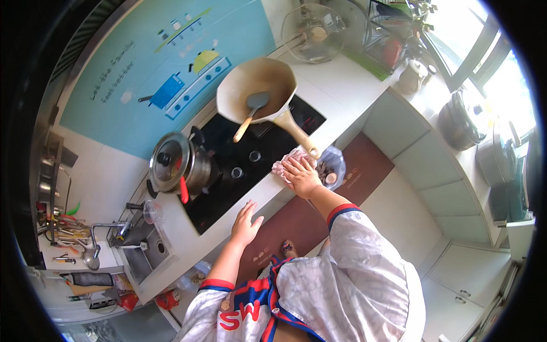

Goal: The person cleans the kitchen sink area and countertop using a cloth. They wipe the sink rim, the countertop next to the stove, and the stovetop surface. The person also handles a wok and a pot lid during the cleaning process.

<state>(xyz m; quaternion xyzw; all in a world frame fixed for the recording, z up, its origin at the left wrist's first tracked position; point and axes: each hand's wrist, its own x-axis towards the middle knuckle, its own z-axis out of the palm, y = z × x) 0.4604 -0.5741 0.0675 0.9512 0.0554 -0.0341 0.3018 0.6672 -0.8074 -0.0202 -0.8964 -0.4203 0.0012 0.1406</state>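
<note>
My right hand (302, 177) lies flat, fingers spread, on a crumpled pink-and-white cloth (282, 169) at the front edge of the white countertop (239, 216), beside the black cooktop (230, 188). Just above the cloth is the handle of a cream wok (239, 87). A spatula (257, 101) with a grey head rests in that wok. Near the counter edge, my left hand (246, 224) is held with its fingers apart, holding nothing. On the cooktop's left part stands a steel pot (198, 171) with a tilted glass lid (171, 157) and a red-handled utensil (183, 188).
A lined bin (333, 164) with waste stands below the counter edge near my right hand. At the lower left is a sink (149, 252) with a faucet. A large glass lid (313, 36) leans at the back. Pots (461, 124) line the right counter.
</note>
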